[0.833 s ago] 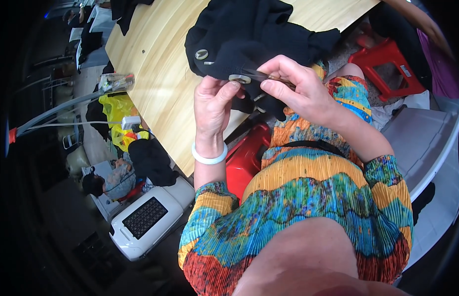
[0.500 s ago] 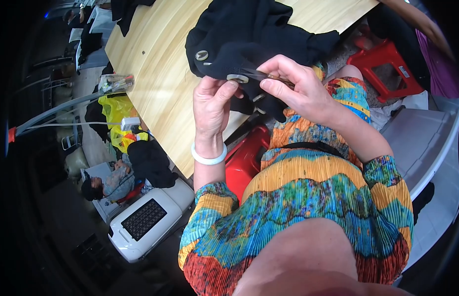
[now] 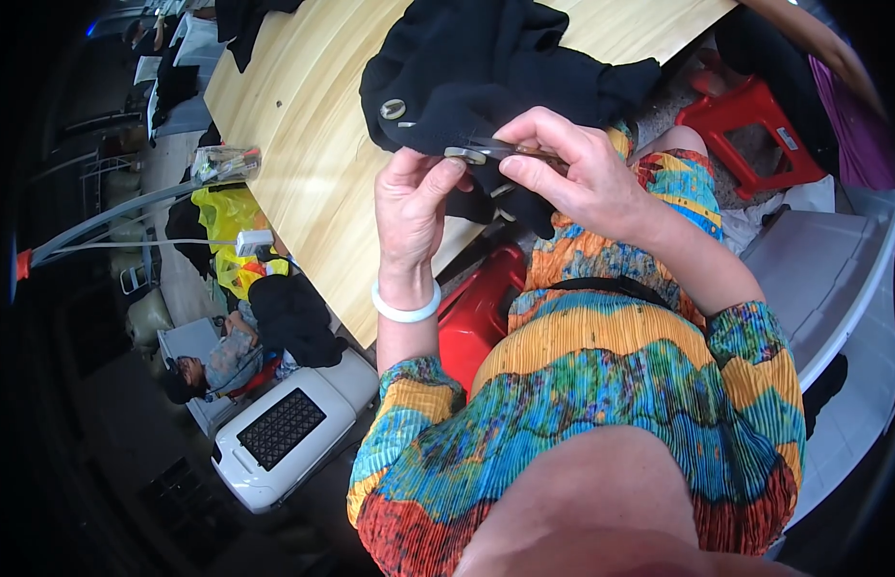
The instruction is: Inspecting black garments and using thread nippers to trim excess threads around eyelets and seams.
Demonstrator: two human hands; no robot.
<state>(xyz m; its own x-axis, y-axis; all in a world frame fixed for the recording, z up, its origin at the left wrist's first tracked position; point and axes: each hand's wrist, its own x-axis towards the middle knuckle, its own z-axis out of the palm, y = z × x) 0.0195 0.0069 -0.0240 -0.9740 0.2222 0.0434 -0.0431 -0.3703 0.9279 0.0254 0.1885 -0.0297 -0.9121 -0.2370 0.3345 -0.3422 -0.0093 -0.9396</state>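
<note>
We note our left hand pinching the black garment at the wooden table edge, our right hand gripping small snips against it.

Bare wooden table is lying open leftward, while the black garment is crowding both hands ahead.

The person is wearing a pleated top banded in orange, yellow, green, blue and red. A smooth white bangle is circling the left wrist, just above the top's left sleeve, and a thin black strap is crossing the top's orange band.
</note>
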